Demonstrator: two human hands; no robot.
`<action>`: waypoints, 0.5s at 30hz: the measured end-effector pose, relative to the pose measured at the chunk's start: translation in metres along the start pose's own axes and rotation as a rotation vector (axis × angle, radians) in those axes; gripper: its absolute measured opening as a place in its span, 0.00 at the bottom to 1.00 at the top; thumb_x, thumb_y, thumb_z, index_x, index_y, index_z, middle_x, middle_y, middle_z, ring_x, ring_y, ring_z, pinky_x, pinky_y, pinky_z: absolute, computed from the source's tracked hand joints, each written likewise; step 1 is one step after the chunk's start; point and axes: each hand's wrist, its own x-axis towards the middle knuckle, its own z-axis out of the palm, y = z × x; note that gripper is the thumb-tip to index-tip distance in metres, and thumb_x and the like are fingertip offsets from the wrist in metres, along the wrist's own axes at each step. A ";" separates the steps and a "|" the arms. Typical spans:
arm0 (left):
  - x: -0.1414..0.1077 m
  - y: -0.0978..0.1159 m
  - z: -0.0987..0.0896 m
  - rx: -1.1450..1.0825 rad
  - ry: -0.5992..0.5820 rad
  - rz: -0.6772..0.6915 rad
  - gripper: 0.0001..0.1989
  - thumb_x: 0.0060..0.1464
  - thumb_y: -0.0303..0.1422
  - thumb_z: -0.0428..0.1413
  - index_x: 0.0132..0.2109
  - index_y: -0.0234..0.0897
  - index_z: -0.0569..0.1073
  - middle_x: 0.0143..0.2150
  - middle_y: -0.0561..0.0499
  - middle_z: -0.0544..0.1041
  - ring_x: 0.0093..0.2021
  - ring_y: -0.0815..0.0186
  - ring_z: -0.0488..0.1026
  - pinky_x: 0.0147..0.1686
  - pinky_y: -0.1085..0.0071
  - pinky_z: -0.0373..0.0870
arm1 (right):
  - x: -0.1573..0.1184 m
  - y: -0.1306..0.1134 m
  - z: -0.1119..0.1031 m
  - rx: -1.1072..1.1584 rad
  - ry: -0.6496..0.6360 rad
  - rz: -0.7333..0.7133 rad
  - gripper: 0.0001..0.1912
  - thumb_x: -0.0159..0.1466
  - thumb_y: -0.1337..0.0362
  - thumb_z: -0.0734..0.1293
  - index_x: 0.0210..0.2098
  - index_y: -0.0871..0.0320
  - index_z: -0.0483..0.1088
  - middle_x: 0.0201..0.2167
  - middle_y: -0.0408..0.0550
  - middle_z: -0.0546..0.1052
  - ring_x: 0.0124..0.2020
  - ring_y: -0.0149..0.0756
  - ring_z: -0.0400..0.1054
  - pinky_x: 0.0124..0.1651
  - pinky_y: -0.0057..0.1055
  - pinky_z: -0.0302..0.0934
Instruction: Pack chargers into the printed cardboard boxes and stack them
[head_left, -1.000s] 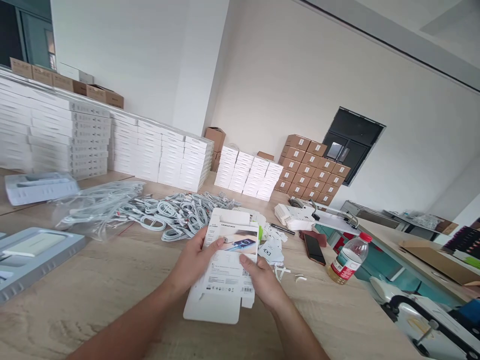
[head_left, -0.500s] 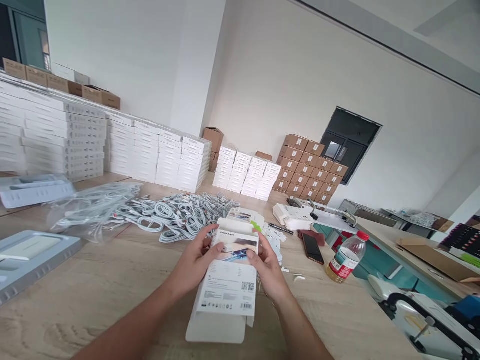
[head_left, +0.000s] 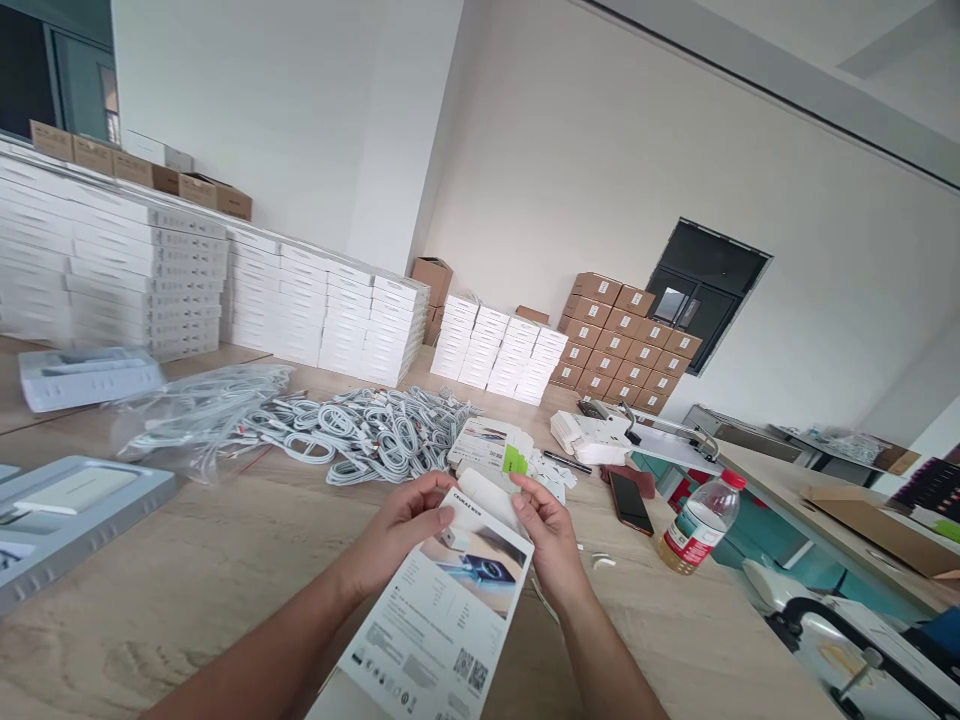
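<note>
A white printed cardboard box [head_left: 435,610] is held tilted above the wooden table, its back panel with QR codes and a product picture facing me. My left hand [head_left: 405,525] grips its upper left edge, thumb on the front. At the upper right corner, my right hand [head_left: 551,530] pinches the raised end flap [head_left: 491,492]. The lower end of the box runs out of the picture. Just beyond lie flat printed box sleeves [head_left: 487,445] with a green patch. A heap of coiled grey-white cables [head_left: 382,430] spreads behind my left hand.
Stacks of white boxes [head_left: 277,300] line the back, with brown cartons [head_left: 622,335] behind on the right. Grey trays [head_left: 82,510] sit at left. A phone [head_left: 630,502], a pen [head_left: 568,462] and a red-capped bottle [head_left: 701,525] stand or lie on the right.
The box has turned so its top leans right, and its lower end has come nearer and out of view. My right hand has shifted up to the end flap.
</note>
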 end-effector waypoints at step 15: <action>0.001 -0.009 -0.002 0.026 -0.024 -0.012 0.14 0.55 0.41 0.60 0.43 0.37 0.72 0.34 0.52 0.75 0.30 0.68 0.69 0.30 0.74 0.62 | 0.001 -0.003 -0.002 -0.244 -0.078 -0.284 0.06 0.55 0.60 0.75 0.25 0.55 0.78 0.32 0.44 0.71 0.32 0.32 0.65 0.35 0.30 0.59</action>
